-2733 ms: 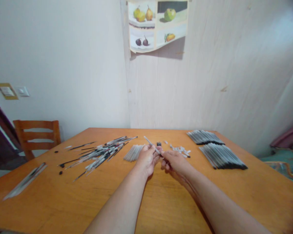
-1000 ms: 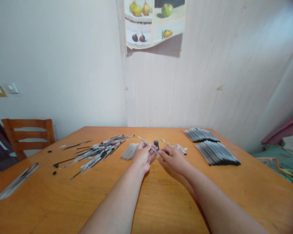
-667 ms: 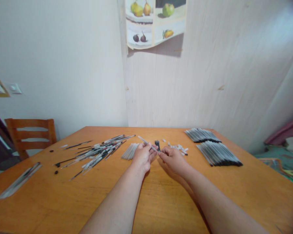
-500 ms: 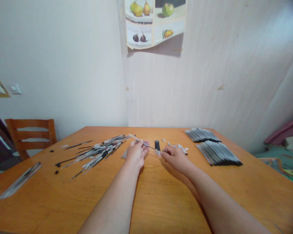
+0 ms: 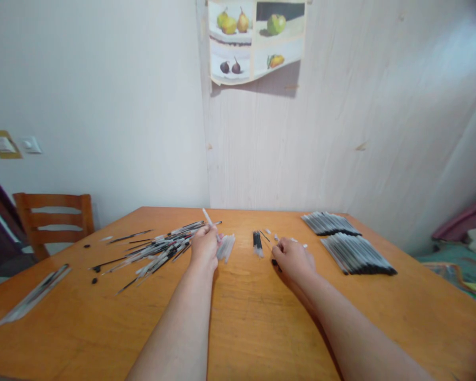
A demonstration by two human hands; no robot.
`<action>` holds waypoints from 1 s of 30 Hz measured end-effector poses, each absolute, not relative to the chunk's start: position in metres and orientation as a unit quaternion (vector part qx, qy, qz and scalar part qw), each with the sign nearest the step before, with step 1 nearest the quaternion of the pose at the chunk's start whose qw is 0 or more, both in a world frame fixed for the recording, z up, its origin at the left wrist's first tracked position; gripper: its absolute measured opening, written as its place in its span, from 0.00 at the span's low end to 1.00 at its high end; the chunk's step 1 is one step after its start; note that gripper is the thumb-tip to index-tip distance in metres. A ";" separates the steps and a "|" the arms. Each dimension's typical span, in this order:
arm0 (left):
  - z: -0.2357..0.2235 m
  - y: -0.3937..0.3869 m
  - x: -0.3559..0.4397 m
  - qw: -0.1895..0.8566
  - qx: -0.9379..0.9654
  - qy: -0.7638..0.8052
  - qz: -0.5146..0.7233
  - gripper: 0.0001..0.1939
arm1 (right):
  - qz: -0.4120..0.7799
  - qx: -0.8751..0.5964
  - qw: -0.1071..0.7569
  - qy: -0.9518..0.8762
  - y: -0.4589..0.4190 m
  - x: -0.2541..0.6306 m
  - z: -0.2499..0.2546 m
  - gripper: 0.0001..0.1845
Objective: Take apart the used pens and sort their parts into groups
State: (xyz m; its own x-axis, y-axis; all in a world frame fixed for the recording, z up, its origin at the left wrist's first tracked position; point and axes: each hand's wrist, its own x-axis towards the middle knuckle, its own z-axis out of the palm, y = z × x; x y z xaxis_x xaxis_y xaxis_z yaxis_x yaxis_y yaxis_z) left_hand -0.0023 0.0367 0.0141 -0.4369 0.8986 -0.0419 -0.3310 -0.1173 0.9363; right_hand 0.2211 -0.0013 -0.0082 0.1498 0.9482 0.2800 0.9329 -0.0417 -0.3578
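Note:
My left hand (image 5: 204, 246) is closed around a whitish translucent pen barrel (image 5: 207, 216), which points up and left. It hovers beside a loose heap of pens and refills (image 5: 158, 248). A short row of whitish translucent tubes (image 5: 227, 247) lies just right of that hand. My right hand (image 5: 294, 257) is low at the table, fingers bent and pressed together; its fingertips touch or nearly touch small black pieces (image 5: 276, 265). What it pinches is hidden. Between the hands lies a small bundle of black-tipped refills (image 5: 257, 242), with one thin dark refill (image 5: 264, 236) beside it.
Two neat rows of pens with black ends, a far row (image 5: 330, 223) and a nearer row (image 5: 357, 255), lie at the right. Small white bits (image 5: 268, 231) are scattered behind my right hand. A clear sleeve (image 5: 34, 296) with pens lies at the left, near black caps (image 5: 94, 281). A chair (image 5: 55, 217) stands beyond.
My left hand has moved left with the barrel, which now points more steeply upward. The thin dark stick between the hands is gone from there. My right hand has shifted slightly right and down.

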 end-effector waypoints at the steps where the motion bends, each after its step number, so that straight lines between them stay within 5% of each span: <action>1: 0.012 0.038 -0.004 0.427 0.299 0.508 0.685 0.08 | 0.006 -0.729 0.218 -0.649 -0.001 0.218 -0.008 0.15; 12: -0.009 0.059 -0.023 0.231 0.437 0.623 0.606 0.14 | -0.019 -0.731 0.147 -0.666 0.002 0.203 -0.013 0.21; 22: -0.010 0.053 -0.037 0.054 0.546 0.756 0.356 0.10 | -0.005 -0.716 0.163 -0.679 -0.004 0.205 -0.010 0.24; 30: -0.004 0.038 -0.031 0.011 0.552 0.803 0.224 0.12 | -0.019 -0.706 0.190 -0.683 -0.008 0.209 -0.009 0.22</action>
